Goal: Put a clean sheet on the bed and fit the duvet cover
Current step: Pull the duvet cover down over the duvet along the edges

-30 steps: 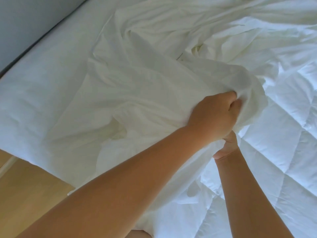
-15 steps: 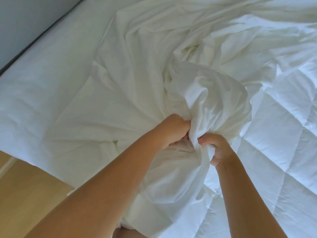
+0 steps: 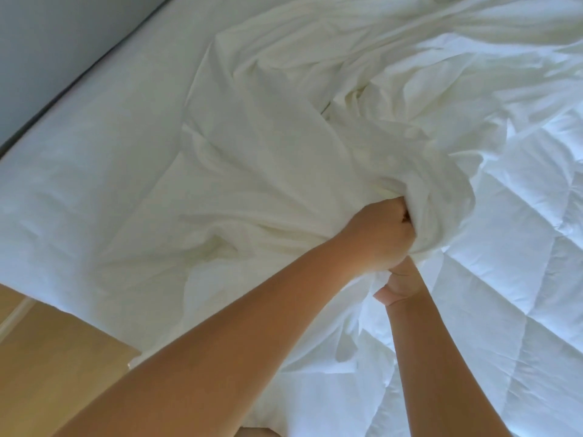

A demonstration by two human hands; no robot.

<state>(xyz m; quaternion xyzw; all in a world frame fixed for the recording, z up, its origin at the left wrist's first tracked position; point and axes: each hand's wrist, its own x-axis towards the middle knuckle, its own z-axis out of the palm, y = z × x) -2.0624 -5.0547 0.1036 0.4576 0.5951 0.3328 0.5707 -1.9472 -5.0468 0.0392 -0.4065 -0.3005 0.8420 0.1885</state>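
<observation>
A cream-white duvet cover [image 3: 284, 127] lies crumpled across the middle of the bed. My left hand [image 3: 375, 231] grips a gathered bunch of its cloth in a fist. Just below it, my right hand [image 3: 400, 283] grips the same cover from underneath, partly hidden by the left wrist and the cloth. The quilted white duvet [image 3: 511, 279] spreads out on the right, its edge running under the cover. A smooth white sheet [image 3: 94, 171] covers the mattress on the left.
A grey wall [image 3: 56, 36] meets the bed's far left edge along a dark strip. Light wooden floor [image 3: 41, 351] shows at the bottom left, beyond the mattress corner.
The puffed bunch of cover between my hands has flattened. My left hand has moved up and right with a fresh bunch of cloth; my right hand now sits beneath it.
</observation>
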